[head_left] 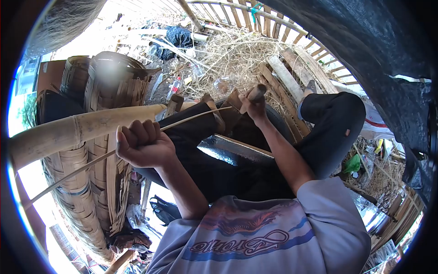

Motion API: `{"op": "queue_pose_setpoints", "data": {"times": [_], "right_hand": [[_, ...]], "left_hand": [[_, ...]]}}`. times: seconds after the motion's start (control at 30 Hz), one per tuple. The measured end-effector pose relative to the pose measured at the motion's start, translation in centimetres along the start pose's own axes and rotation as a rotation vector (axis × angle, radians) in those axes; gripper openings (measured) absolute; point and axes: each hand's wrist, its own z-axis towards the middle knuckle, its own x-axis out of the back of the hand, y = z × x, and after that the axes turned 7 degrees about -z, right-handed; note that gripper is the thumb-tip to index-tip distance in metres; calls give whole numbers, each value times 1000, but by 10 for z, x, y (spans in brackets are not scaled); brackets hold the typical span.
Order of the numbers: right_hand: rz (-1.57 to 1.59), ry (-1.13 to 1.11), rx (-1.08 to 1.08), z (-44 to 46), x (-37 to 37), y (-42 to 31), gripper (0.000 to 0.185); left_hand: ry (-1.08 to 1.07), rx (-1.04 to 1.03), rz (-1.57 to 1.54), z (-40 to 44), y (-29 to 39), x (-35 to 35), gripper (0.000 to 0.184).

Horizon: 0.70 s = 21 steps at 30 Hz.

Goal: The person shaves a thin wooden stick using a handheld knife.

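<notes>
My left hand is closed around a long thin bamboo strip, its thumb pointing up. The strip runs from the lower left, through that hand, across my dark-trousered leg toward the right hand. My right hand grips a tool with a thick round wooden handle. Beside the handle is a flat brown part, close to the strip's far end. Whether they touch, I cannot tell, and the tool's working edge is hard to make out. A shiny piece with a straight pale edge lies across my lap.
A thick bamboo pole crosses at left, in front of tall rolls of woven bamboo. Ahead lie straw, a plastic bottle and wooden planks. A slatted fence stands behind, and dark sheeting hangs at right.
</notes>
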Motion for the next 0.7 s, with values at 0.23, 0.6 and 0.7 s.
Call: {"op": "queue_pose_setpoints", "data": {"times": [0.23, 0.6, 0.7], "right_hand": [[177, 21, 11, -4, -8, -45, 17], [198, 134, 101, 3, -9, -38, 17], [250, 118, 190, -4, -14, -32, 17]], "left_hand": [[62, -24, -22, 2, 1, 4, 42], [291, -232, 201, 5, -5, 0, 43], [322, -287, 320, 6, -7, -3, 44]]}}
